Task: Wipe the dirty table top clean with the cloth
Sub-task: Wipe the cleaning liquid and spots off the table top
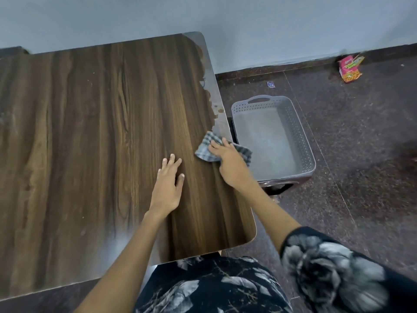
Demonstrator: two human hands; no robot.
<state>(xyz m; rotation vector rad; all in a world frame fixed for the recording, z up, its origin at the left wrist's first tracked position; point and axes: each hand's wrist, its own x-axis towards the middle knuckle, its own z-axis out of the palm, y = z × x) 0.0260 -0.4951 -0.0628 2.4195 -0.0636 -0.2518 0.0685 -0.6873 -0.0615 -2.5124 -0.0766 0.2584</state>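
Note:
A dark wood-grain table top (101,132) fills the left of the view. Along its right edge runs a pale, shiny wet-looking strip (215,96) with small drops. My right hand (230,163) presses a grey checked cloth (208,146) flat on the table at that right edge, just below the strip; part of the cloth hangs past the edge. To its left, my left hand (168,184) rests flat on the wood with fingers spread and nothing in it.
A grey perforated plastic basket (300,132) sits on a dark stand right beside the table's right edge, close to the cloth. Colourful snack wrappers (349,67) lie on the dark speckled floor by the wall. My patterned clothing is at the bottom.

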